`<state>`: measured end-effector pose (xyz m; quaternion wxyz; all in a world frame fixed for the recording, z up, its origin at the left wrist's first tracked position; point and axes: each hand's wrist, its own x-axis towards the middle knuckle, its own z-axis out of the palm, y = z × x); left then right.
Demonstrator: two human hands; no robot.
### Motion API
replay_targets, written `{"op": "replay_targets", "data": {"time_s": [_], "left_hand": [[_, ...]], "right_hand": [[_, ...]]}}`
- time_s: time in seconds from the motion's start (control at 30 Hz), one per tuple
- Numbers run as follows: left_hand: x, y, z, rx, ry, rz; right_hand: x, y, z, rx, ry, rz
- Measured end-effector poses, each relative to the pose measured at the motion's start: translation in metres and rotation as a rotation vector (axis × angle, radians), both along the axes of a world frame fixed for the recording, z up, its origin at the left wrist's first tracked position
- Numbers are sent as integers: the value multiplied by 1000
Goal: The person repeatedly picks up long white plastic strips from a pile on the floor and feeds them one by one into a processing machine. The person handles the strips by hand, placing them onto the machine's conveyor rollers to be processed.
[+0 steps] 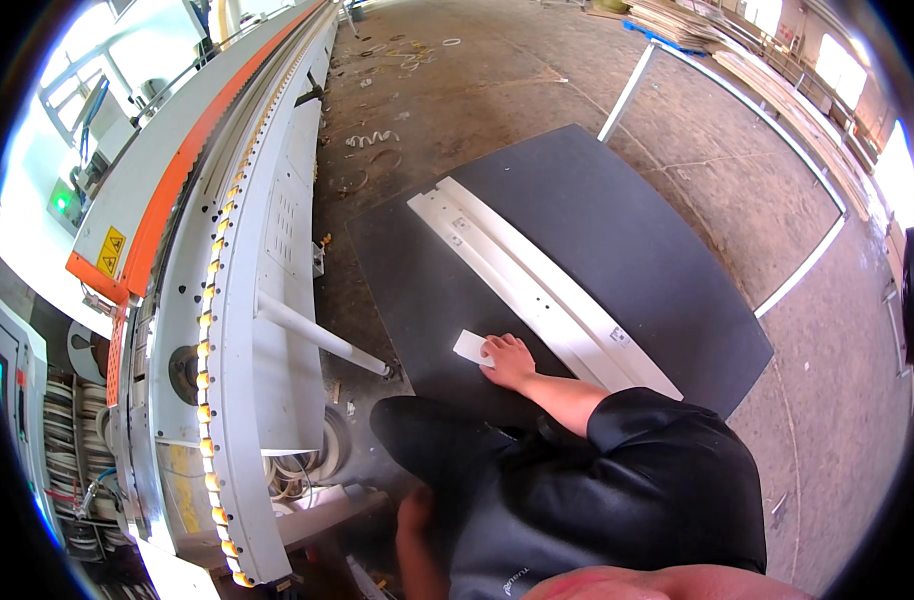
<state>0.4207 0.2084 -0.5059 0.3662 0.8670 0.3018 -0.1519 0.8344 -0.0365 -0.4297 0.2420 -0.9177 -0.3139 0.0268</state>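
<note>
My right hand (510,362) reaches over a large dark panel (597,220). Its fingers are closed on a small white rectangular piece (470,346), which sticks out to the left of them. Beside that hand, long white strips or boards with a grooved profile (537,285) lie slantwise across the panel, with small printed labels on them. My left hand (414,507) is low, beside my dark-clothed leg; its fingers are hidden in shadow.
A long machine (287,240) with an orange-striped beam (192,140) and yellow rollers runs along the left. Its white support leg (322,335) reaches toward the panel. A white metal frame (817,260) stands to the right, with stacked boards (667,25) behind. Curled offcuts (372,139) litter the floor.
</note>
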Motion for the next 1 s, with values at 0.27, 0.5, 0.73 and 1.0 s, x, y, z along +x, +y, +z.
{"op": "replay_targets", "data": {"time_s": [0.27,0.5,0.73,1.0], "left_hand": [[-4,4,-15,-2,34,-23],[-2,3,-2,-7,22,-15],[2,-3,5,-3,41,-10],[-1,-3,7,-2,15,13]], "right_hand": [[-4,-3,-2,67,-72,-26],[0,2,0,18,-12,-22],[0,2,0,24,-42,-39],[-1,4,1,9,-2,-37]]}}
